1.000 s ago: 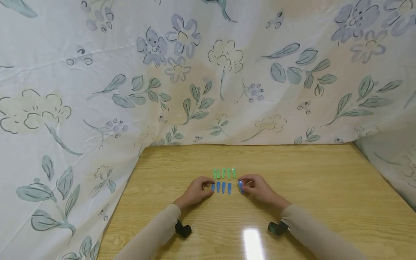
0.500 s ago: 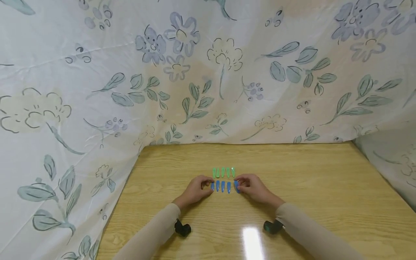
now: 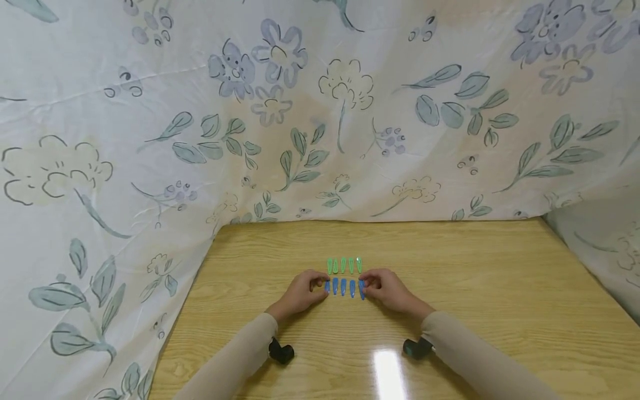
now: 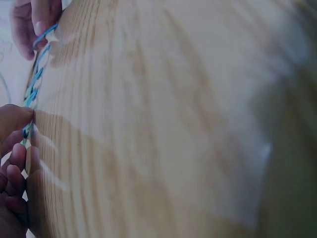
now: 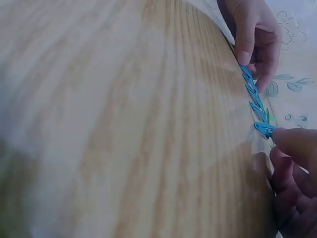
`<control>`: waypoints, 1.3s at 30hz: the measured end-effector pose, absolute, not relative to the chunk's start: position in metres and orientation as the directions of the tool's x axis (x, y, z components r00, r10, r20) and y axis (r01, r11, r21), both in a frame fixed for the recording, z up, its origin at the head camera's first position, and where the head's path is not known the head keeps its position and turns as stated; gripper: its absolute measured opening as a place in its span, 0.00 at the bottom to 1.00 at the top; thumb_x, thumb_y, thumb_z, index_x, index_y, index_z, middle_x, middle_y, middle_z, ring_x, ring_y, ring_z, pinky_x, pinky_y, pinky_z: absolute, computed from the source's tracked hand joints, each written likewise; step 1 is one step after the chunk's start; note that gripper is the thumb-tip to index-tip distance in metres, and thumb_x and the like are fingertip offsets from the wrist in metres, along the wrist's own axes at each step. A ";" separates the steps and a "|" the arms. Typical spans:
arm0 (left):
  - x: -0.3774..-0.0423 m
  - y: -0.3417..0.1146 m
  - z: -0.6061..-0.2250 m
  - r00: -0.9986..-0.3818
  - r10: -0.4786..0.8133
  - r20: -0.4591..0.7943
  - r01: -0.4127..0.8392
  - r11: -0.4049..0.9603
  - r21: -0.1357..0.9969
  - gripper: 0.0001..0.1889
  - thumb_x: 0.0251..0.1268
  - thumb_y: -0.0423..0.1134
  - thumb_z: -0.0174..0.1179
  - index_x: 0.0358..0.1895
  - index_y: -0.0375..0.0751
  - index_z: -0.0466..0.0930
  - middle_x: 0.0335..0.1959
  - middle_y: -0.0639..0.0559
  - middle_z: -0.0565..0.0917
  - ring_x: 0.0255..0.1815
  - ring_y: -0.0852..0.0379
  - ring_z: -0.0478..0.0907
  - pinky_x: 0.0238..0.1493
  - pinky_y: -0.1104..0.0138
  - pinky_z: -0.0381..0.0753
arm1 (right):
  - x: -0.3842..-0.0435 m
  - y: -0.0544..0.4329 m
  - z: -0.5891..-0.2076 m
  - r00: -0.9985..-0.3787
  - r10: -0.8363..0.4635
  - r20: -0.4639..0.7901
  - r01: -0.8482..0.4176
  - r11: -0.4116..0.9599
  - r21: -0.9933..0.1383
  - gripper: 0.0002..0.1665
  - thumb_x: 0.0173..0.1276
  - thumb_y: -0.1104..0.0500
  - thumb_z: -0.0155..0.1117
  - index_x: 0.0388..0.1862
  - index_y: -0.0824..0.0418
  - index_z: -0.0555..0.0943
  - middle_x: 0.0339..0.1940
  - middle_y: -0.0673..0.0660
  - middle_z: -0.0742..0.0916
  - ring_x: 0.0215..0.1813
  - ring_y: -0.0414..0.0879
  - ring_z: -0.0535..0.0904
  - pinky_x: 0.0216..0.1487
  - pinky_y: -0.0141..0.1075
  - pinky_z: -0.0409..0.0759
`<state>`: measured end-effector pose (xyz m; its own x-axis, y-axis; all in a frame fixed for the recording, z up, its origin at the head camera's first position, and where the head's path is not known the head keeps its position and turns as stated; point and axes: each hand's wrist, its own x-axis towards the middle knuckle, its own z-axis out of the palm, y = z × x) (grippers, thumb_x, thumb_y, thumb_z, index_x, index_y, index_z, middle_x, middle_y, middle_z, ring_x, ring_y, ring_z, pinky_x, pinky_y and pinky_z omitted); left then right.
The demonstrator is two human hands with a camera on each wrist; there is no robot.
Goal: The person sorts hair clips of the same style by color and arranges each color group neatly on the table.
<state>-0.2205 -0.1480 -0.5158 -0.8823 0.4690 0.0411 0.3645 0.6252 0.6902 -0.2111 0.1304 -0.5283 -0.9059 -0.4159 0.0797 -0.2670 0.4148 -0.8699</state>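
Note:
Several blue snap hair clips lie side by side in a row on the wooden table. Behind them runs a matching row of green snap hair clips. My left hand is at the row's left end, thumb and index finger at the two ends of the leftmost blue clip. At the right end, my right hand pinches the rightmost blue hair clip, which leans slightly compared with the others. In the right wrist view this clip sticks out from the thumb tip.
The wooden table spreads around both rows. A floral cloth hangs behind the table and along its left and right sides. Black wrist devices sit under both sleeves, and a bright reflection lies on the near tabletop.
My right hand has moved left with its blue hair clip, bringing it from apart to beside the row's other clips. My left hand has stayed in place.

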 end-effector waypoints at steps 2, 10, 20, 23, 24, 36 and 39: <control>-0.220 -0.148 -0.516 -0.882 0.470 0.039 0.362 0.623 0.694 0.16 0.67 0.35 0.66 0.56 0.39 0.83 0.39 0.50 0.80 0.34 0.58 0.69 0.37 0.70 0.69 | -0.211 0.131 -0.528 -0.906 -0.416 0.077 -0.268 0.424 -0.865 0.17 0.68 0.68 0.66 0.54 0.73 0.82 0.39 0.59 0.86 0.29 0.35 0.74 0.29 0.26 0.73; -0.220 -0.149 -0.516 -0.878 0.477 0.039 0.365 0.615 0.698 0.15 0.68 0.35 0.66 0.56 0.39 0.83 0.39 0.49 0.80 0.34 0.58 0.69 0.36 0.70 0.69 | -0.212 0.129 -0.529 -0.909 -0.407 0.085 -0.274 0.431 -0.860 0.17 0.67 0.68 0.65 0.53 0.73 0.83 0.38 0.58 0.86 0.28 0.35 0.72 0.28 0.27 0.71; -0.223 -0.151 -0.519 -0.877 0.479 0.032 0.370 0.632 0.681 0.16 0.67 0.37 0.66 0.56 0.41 0.83 0.39 0.51 0.80 0.33 0.59 0.68 0.36 0.70 0.70 | -0.211 0.123 -0.525 -0.920 -0.382 0.085 -0.277 0.481 -0.832 0.16 0.66 0.67 0.67 0.52 0.73 0.84 0.35 0.56 0.85 0.32 0.38 0.74 0.33 0.28 0.74; -0.223 -0.151 -0.520 -0.876 0.481 0.030 0.370 0.630 0.683 0.16 0.67 0.37 0.66 0.56 0.41 0.83 0.38 0.51 0.80 0.33 0.60 0.68 0.36 0.70 0.70 | -0.211 0.122 -0.526 -0.924 -0.374 0.075 -0.268 0.497 -0.825 0.16 0.66 0.68 0.66 0.52 0.72 0.84 0.35 0.55 0.85 0.32 0.38 0.73 0.33 0.27 0.73; -0.223 -0.151 -0.520 -0.875 0.482 0.031 0.371 0.630 0.683 0.16 0.67 0.37 0.66 0.56 0.41 0.84 0.38 0.51 0.80 0.33 0.60 0.68 0.36 0.70 0.70 | -0.210 0.122 -0.526 -0.926 -0.371 0.073 -0.266 0.501 -0.824 0.15 0.66 0.68 0.66 0.51 0.72 0.84 0.35 0.55 0.85 0.31 0.38 0.73 0.33 0.27 0.73; -0.220 -0.151 -0.517 -0.875 0.483 0.033 0.372 0.626 0.686 0.16 0.67 0.36 0.66 0.57 0.39 0.83 0.39 0.50 0.80 0.33 0.60 0.68 0.36 0.70 0.70 | -0.211 0.120 -0.527 -0.931 -0.356 0.080 -0.267 0.517 -0.813 0.13 0.66 0.68 0.66 0.49 0.72 0.85 0.35 0.55 0.86 0.33 0.40 0.75 0.34 0.27 0.75; -0.221 -0.151 -0.518 -0.873 0.486 0.039 0.378 0.625 0.683 0.16 0.67 0.36 0.66 0.56 0.39 0.83 0.39 0.50 0.80 0.33 0.60 0.68 0.36 0.70 0.70 | -0.212 0.121 -0.527 -0.930 -0.359 0.084 -0.273 0.515 -0.813 0.14 0.67 0.68 0.66 0.50 0.72 0.85 0.35 0.55 0.86 0.33 0.40 0.75 0.34 0.28 0.75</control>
<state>-0.2206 -0.1512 -0.5180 -0.8733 0.4855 0.0391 0.3781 0.6250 0.6830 -0.2116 0.1210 -0.5273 -0.9295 -0.3590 0.0845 -0.2726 0.5146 -0.8129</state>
